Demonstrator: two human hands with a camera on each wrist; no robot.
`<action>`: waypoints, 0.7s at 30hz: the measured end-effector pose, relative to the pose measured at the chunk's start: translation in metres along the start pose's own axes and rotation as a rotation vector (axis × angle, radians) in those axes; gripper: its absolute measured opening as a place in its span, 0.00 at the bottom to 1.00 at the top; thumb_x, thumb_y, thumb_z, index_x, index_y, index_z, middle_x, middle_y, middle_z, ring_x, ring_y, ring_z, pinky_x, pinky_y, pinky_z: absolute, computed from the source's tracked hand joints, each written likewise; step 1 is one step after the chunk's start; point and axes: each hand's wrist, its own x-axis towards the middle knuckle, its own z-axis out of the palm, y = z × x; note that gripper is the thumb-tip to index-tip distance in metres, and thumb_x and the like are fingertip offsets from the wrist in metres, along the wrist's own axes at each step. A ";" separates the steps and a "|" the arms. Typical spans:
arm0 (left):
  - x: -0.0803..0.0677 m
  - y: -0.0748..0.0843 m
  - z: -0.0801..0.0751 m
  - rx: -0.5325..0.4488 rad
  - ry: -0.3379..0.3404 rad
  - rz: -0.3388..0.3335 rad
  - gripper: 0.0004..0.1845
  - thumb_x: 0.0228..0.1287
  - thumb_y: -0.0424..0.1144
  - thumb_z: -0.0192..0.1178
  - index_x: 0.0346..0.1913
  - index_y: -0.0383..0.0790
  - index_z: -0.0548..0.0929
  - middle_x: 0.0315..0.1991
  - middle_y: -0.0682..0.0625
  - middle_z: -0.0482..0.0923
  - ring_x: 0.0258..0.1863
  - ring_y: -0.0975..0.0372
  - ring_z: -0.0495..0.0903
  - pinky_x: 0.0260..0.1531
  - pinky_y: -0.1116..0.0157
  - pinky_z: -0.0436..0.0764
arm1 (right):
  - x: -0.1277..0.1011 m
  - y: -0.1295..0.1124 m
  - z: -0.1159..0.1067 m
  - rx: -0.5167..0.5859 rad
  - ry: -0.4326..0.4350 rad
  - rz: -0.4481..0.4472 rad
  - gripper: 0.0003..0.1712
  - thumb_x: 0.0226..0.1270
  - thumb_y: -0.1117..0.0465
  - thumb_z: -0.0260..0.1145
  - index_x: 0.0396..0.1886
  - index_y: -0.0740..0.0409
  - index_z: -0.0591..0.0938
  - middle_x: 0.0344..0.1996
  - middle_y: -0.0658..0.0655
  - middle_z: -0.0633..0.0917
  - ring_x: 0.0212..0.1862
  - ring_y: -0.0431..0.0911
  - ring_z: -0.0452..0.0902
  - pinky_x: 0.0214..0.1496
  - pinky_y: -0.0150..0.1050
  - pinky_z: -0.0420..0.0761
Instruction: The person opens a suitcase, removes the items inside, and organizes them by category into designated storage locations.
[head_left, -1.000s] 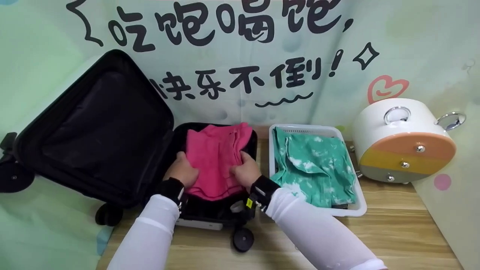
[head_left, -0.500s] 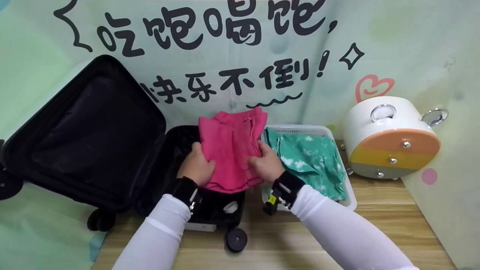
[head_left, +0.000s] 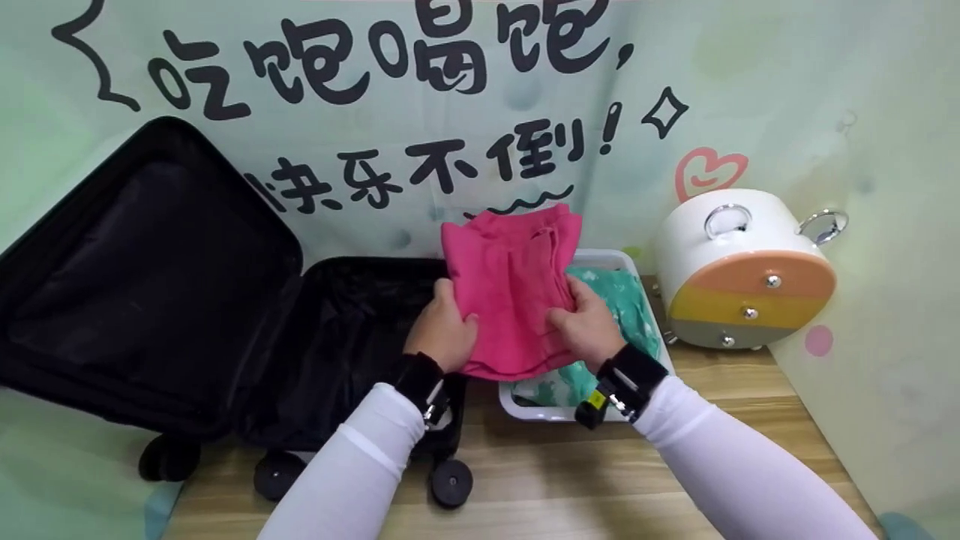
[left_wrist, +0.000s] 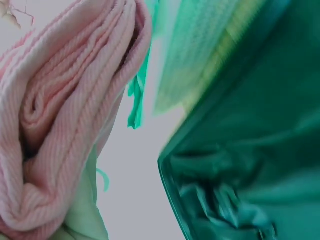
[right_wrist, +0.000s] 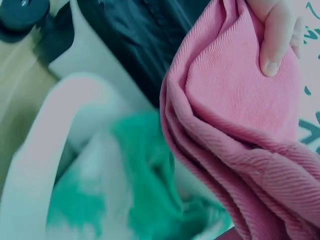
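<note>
The left hand (head_left: pixel 444 330) and the right hand (head_left: pixel 589 326) are each gripping one side edge of the folded pink garment (head_left: pixel 511 289), with the fingers curled round the fabric. The garment is being held in the air, clear of any surface, above the gap between the open black suitcase (head_left: pixel 330 337) and the white basket (head_left: pixel 559 411). Its right half is overlapping the basket's near left corner in the head view. The basket is holding a green and white patterned cloth (head_left: pixel 626 311), which is lying just beneath the right hand. In the right wrist view, a fingertip (right_wrist: pixel 272 47) is pressing into the ribbed pink fabric. The suitcase is lying open on the wooden table (head_left: pixel 570 480), with its lid (head_left: pixel 142 270) leaning back to the left. A white round container (head_left: pixel 742 270) with an orange and yellow face is standing to the right of the basket.
</note>
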 end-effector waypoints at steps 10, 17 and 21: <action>0.000 0.024 0.051 -0.036 -0.092 0.058 0.23 0.78 0.37 0.58 0.68 0.36 0.64 0.52 0.37 0.85 0.52 0.48 0.87 0.54 0.52 0.83 | -0.013 0.021 -0.052 -0.058 0.046 0.028 0.46 0.69 0.72 0.60 0.85 0.68 0.55 0.74 0.69 0.71 0.69 0.56 0.69 0.77 0.47 0.66; 0.000 0.028 0.079 -0.055 -0.157 0.069 0.25 0.77 0.36 0.57 0.71 0.36 0.62 0.55 0.34 0.85 0.51 0.47 0.87 0.54 0.51 0.83 | -0.017 0.041 -0.077 -0.146 0.065 0.056 0.46 0.69 0.71 0.59 0.85 0.66 0.55 0.77 0.68 0.69 0.71 0.56 0.67 0.79 0.49 0.63; 0.000 0.028 0.089 -0.054 -0.178 0.077 0.24 0.78 0.34 0.56 0.70 0.35 0.62 0.56 0.34 0.84 0.51 0.47 0.86 0.52 0.51 0.83 | -0.016 0.050 -0.086 -0.158 0.072 0.058 0.46 0.66 0.72 0.58 0.85 0.67 0.56 0.77 0.69 0.69 0.72 0.56 0.67 0.79 0.48 0.62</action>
